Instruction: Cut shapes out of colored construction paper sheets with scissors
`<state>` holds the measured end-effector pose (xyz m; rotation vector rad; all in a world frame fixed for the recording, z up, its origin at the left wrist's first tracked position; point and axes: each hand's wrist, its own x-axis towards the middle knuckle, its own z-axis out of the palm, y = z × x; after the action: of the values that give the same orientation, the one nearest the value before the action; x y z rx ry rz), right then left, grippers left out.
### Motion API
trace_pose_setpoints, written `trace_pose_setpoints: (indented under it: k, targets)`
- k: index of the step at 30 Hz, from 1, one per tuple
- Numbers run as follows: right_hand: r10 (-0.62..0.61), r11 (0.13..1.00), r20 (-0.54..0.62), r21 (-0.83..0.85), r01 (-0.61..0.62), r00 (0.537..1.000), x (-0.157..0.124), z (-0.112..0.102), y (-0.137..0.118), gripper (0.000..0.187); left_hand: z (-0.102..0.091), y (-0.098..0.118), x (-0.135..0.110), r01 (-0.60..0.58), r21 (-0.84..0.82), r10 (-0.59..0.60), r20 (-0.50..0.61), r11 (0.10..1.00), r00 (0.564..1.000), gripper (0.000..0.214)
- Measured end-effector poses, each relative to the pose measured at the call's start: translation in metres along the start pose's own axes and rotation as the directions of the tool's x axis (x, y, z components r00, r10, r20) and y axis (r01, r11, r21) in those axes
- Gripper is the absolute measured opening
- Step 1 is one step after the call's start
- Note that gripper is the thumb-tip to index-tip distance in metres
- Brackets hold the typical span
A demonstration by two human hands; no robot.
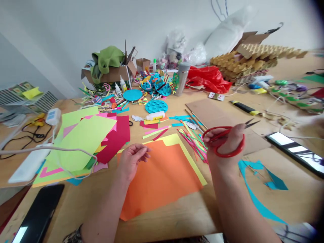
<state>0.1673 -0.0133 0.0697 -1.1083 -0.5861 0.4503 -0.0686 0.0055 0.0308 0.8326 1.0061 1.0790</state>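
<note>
A black phone (37,216) lies face up at the near left corner of the wooden bench (76,206). Just behind it is a white power strip (29,164) with a white cable looped over a fanned stack of paper. A lime-green sheet (82,140) tops the stack, pink edges show beneath it, and a crimson sheet (116,135) lies at its right side.

The left hand (133,160) rests on the upper left corner of an orange sheet (162,179). Its fingers are loosely curled and the fingertips touch the paper; it clasps nothing. The orange sheet lies flat near the front edge of the bench, on top of a yellow sheet (181,143) that shows along its top and right sides.

Behind these are a white glue bottle (155,115) on its side and a turquoise disc (156,106). A loose pile of coloured paper strips (193,140) lies just right of the yellow sheet.

The right hand (225,141) is held above the bench beside those strips. Its fingers are through the loops of the red scissors (229,153) and closed on them. The blades are almost together and point right, over a cardboard sheet (210,113).

Further right, a turquoise offcut (262,179) lies on the bench, with a lit tablet (296,150) beyond it. Stacked egg cartons (255,59) stand at the back right.
</note>
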Motion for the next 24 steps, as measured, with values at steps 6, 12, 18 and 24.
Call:
trace_pose_setpoints:
  k: [6, 12, 18, 24]
  targets:
    - [0.068, 0.962, 0.149, -0.273, -0.025, 0.987, -0.012, -0.031, -0.017, 0.052, 0.007, -0.006, -0.004, -0.066, 0.203, 0.062, 0.026, 0.977, 0.998, 0.017]
    - [0.260, 0.658, 0.436, -0.733, 0.172, 0.862, -0.030, -0.059, -0.003, 0.035, 0.007, -0.009, -0.005, -0.093, 0.223, 0.088, 0.031, 0.970, 0.996, 0.017]
    - [0.209, 0.229, 0.626, -0.778, 0.585, 0.751, -0.057, -0.076, 0.027, 0.004, 0.012, -0.011, -0.013, -0.151, 0.441, 0.082, 0.171, 0.885, 0.982, 0.028]
    - [0.166, 0.082, 0.687, -0.725, 0.684, 0.708, -0.070, -0.079, 0.031, 0.007, 0.011, -0.019, -0.015, -0.221, 0.576, 0.032, 0.319, 0.787, 0.947, 0.006]
